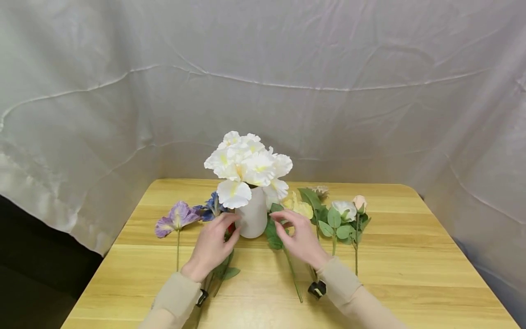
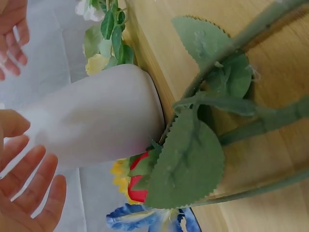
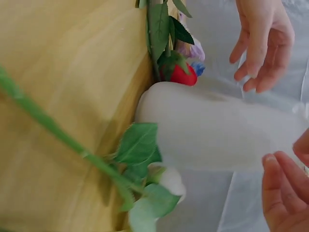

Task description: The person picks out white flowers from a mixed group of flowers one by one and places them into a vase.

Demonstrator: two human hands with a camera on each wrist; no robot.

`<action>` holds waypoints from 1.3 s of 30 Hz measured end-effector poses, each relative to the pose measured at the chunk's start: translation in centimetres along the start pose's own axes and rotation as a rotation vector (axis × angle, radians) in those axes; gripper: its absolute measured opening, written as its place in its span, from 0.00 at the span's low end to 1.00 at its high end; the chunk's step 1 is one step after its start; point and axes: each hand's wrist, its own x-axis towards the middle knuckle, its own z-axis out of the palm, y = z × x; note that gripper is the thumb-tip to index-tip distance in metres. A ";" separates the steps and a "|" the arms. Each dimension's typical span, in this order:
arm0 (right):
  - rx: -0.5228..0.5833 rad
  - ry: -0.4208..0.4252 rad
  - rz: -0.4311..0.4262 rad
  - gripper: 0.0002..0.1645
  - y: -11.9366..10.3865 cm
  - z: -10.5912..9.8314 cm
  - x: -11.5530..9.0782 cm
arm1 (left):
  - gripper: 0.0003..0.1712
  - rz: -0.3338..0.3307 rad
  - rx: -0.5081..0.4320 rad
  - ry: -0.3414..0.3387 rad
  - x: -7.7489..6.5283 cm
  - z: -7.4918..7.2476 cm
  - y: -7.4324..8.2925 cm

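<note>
A white vase [image 1: 252, 214] stands upright near the middle of the table, holding several white irises [image 1: 246, 167] that spread over its rim. My left hand [image 1: 214, 244] is beside the vase's left side, its fingers loosely bent. On the other side, my right hand [image 1: 301, 235] hovers a little farther off, thumb and fingers apart. Both wrist views show gaps between the hands and the vase, with nothing held. Close to my left hand lies a red rose [image 2: 138, 179] with green leaves, partly hidden in the head view. A leafy stem [image 1: 292, 269] lies below my right hand.
Left on the wooden table [image 1: 263, 292] lie a purple iris [image 1: 179, 217] and a blue iris [image 1: 213, 208]. At right are a yellow flower [image 1: 302, 208], a white rose [image 1: 345, 210] and a pale pink rosebud [image 1: 360, 203]. Grey cloth [image 1: 263, 114] hangs behind.
</note>
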 end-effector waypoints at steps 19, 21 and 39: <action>0.067 -0.151 0.417 0.13 3.7 -6.7 -4.2 | 0.18 0.197 0.048 -0.234 1.2 2.3 3.5; 0.046 -0.147 0.425 0.13 4.1 -7.2 -4.6 | 0.18 0.206 0.036 -0.262 1.4 2.7 3.9; 0.101 -0.162 0.669 0.24 6.6 -11.2 -8.3 | 0.18 0.275 0.039 -0.425 1.8 5.0 5.9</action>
